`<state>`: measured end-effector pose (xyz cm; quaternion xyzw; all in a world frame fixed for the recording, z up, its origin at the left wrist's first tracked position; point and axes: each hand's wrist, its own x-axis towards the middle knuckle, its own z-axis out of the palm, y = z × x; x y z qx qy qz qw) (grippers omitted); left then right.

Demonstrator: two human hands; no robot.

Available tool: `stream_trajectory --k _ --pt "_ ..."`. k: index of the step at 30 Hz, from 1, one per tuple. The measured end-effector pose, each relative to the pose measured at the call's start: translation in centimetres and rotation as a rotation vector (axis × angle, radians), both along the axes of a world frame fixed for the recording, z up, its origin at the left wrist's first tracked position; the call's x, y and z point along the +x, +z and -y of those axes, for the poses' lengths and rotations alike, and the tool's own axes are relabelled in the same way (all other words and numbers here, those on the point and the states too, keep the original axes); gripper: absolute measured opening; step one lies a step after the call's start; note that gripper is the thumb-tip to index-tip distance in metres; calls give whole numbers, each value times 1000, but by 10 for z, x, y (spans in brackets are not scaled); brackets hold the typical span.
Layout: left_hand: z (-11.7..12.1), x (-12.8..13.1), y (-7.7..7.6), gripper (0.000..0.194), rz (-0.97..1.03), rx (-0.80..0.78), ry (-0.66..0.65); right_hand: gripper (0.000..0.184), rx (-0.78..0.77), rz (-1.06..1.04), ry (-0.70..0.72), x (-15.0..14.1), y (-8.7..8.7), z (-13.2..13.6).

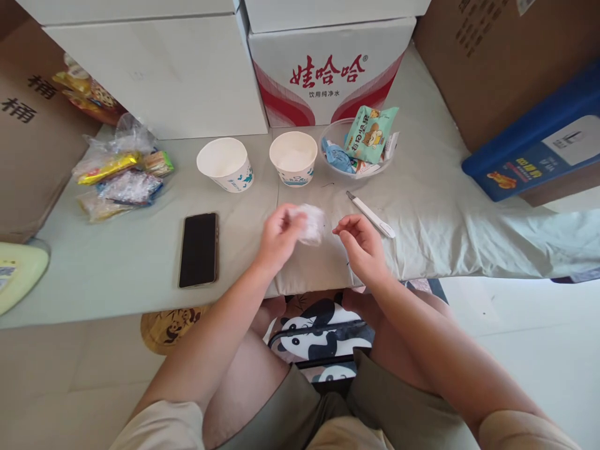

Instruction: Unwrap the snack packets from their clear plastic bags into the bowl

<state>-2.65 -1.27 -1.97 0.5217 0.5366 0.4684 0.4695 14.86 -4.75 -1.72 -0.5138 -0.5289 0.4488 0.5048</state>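
My left hand (281, 232) grips a small whitish, crumpled packet (311, 225), smeared by motion, so its contents are unclear. To its right, my right hand (362, 242) is closed in a pinch, fingers curled and thumb against the index finger; whatever may be between them is too small to make out. A white utility knife (372, 215) lies just beyond the right hand. Two white paper cups, the left cup (225, 164) and the middle cup (294, 159), stand past my hands. Beside them, a clear plastic bowl (335, 164) holds snack packets, with a green packet (372, 134) on top.
A phone (199, 250) lies left of my hands on the cloth-covered surface (253, 250). Plastic wrappers (126, 172) are piled farther left. White and red cartons (328, 75) line the back. A blue box (534, 140) leans at right, and a pale green container (21, 275) sits at left.
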Motion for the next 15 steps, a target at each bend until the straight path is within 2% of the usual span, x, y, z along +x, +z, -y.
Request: stream_trajectory --k 1,3,4,5,9,12,15 --pt "-6 -7 -1 29 -27 73 200 9 25 68 -43 -4 -1 -4" --pt "-16 -22 -3 24 -96 214 535 11 90 204 10 -15 -2 -11" --pt "-21 -29 -3 24 -137 264 624 15 136 265 92 -20 -3 -14" --pt "-24 -36 -3 26 -176 299 656 18 183 328 194 -26 -3 -16" --pt "-24 -52 2 31 -318 288 550 21 321 591 529 -44 -10 -20" --pt "-23 -53 15 31 -425 248 465 18 338 686 623 -48 -14 -21" --pt "-41 -44 40 26 -589 360 443 16 316 695 659 -48 -13 -23"
